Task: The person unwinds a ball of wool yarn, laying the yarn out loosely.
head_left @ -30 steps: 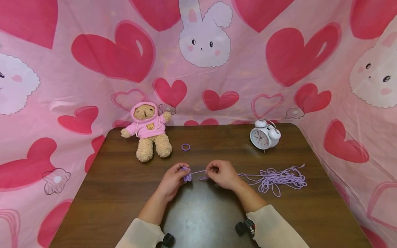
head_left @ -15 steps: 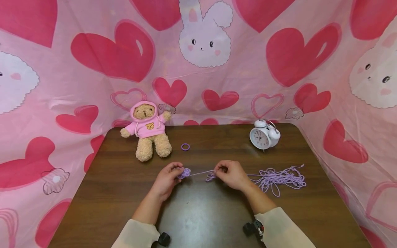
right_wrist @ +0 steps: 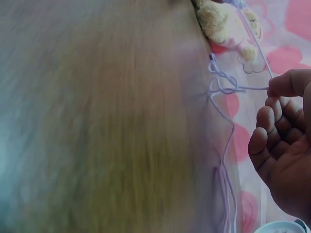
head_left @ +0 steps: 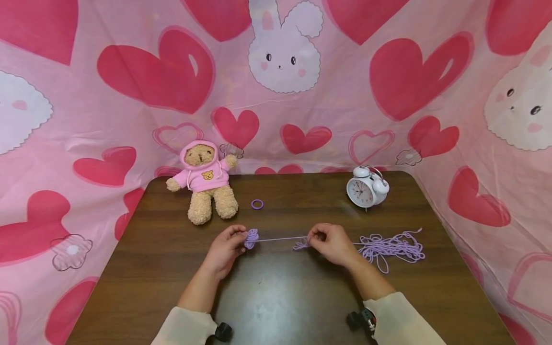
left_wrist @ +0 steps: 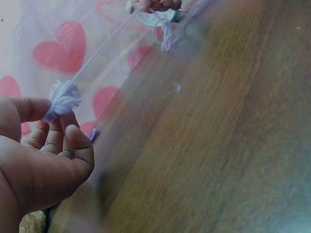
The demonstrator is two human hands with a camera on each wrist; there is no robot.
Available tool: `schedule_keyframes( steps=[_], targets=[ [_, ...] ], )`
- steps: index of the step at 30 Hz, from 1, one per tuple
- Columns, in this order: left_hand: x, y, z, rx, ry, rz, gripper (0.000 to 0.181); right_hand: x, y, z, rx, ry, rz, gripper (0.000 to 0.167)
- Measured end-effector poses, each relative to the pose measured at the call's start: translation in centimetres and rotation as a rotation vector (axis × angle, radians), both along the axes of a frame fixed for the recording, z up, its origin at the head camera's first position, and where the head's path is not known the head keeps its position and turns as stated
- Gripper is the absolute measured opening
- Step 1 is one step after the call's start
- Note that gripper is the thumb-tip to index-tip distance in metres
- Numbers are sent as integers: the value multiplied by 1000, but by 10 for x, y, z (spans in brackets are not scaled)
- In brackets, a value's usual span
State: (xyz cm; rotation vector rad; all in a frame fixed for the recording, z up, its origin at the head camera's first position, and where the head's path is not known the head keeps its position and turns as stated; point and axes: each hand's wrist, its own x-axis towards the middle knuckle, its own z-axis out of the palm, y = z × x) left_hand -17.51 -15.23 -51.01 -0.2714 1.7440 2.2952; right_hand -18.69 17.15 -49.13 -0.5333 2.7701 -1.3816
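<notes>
My left hand [head_left: 224,250] pinches a small wound bundle of lilac yarn [head_left: 252,238] between thumb and fingers, over the middle left of the table. A taut strand runs from that bundle to my right hand [head_left: 333,244], whose thumb and forefinger pinch it. Just below those fingertips hangs a looped tangle of the same yarn [right_wrist: 221,80], seen in the right wrist view. From there the yarn leads right to a loose heap of lilac yarn [head_left: 391,248] on the table. In the left wrist view the bundle [left_wrist: 64,99] sits at the thumb tip.
A teddy bear [head_left: 208,184] in a pink hoodie lies at the back left of the dark wooden table [head_left: 267,306]. Right of it is a purple ring [head_left: 257,204]. A white twin-bell alarm clock [head_left: 366,188] stands at the back right. Heart-patterned cloth surrounds the table.
My hands have moved apart, the left one leftward with the bundle and the right one rightward. The strand between them has grown longer and straighter.
</notes>
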Motion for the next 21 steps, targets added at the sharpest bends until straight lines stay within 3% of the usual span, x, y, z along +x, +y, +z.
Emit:
schedule_keyframes(
  steps=[6,21],
  targets=[
    [-2,-7,-2,9,0,23,12,4,11,-2,18,8,-20,8],
    [0,-29,0,36,5,56,12,6,43,3,51,26,-79,12]
  ],
)
